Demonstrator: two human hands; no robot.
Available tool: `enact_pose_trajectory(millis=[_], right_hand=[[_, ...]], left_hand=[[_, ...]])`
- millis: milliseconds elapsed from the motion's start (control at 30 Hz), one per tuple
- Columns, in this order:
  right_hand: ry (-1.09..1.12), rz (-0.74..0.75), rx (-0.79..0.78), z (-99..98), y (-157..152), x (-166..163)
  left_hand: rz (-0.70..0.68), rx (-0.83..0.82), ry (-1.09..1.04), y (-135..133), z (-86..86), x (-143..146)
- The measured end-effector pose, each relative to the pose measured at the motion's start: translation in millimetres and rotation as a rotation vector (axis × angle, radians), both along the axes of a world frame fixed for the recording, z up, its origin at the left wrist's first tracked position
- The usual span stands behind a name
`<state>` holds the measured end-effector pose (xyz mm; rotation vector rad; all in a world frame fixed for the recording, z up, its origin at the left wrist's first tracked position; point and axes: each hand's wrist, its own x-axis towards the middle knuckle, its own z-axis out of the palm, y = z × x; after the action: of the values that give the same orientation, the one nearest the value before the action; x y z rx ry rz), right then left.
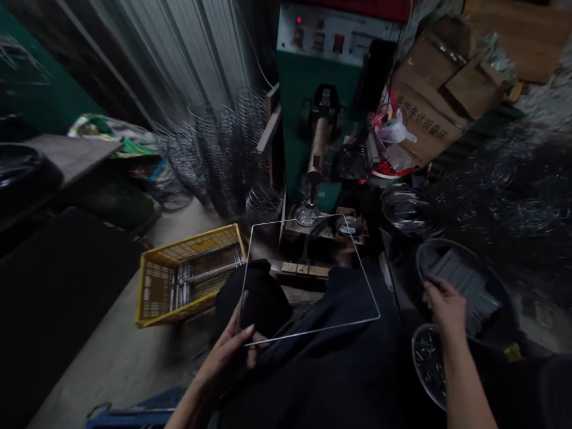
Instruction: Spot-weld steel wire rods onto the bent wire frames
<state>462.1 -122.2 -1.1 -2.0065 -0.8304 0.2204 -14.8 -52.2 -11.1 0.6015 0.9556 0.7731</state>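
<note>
My left hand [232, 351] grips the near left corner of a thin square wire frame [366, 292], which lies level over my dark-clad knees. Its far side reaches toward the green welding machine [313, 77] with its brass electrode arm [318, 149]. My right hand [444, 307] reaches into a dark round basin [500, 280] and rests on the grey metal strips [469, 286] stacked inside it. Whether its fingers have closed on a strip is unclear.
A yellow plastic crate [147, 286] with wire pieces stands on the concrete floor at left. Stacks of wire rings [214, 149] lean behind it. A second basin [429, 363] with small parts sits below my right arm. Cardboard boxes [438, 89] pile up at right.
</note>
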Motion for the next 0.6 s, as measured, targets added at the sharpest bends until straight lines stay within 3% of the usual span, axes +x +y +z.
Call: enact_pose_trajectory(millis=[133,233,467,600], right_hand=[[0.006,0.438,-0.005,22.4,9.5,-102.2],[-0.137,0.593,-0.062,20.2,27.3,-150.5],[-0.033,0.871,-0.047,11.6,45.5,-219.7],[-0.054,0.836,-0.027,23.0,39.8,-219.2]], left_hand=[[-0.065,0.026,-0.012,-1.4,-5.6,4.9],[-0.092,0.053,-0.04,-5.4,-12.9,9.9],[-0.158,0.063,-0.12,-13.7,-22.7,23.5],[-0.137,0.049,-0.136,-11.9,-21.6,18.6]])
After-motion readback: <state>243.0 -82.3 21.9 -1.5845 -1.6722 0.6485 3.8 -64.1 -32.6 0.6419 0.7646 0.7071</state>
